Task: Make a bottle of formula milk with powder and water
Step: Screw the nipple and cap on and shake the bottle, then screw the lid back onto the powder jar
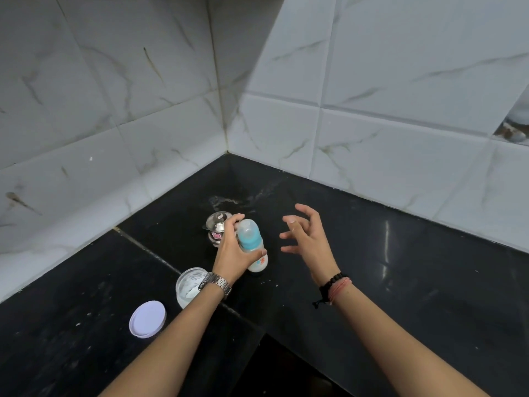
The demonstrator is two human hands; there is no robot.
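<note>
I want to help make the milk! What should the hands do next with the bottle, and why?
Probably shake it. The left hand grips the small baby bottle with the blue collar and clear cap, tilted, looking closed and milky white inside. The right hand hovers open beside it, and the round powder jar stands open.

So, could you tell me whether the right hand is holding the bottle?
No, the right hand hangs open, apart from the bottle, which the left hand grips.
</note>
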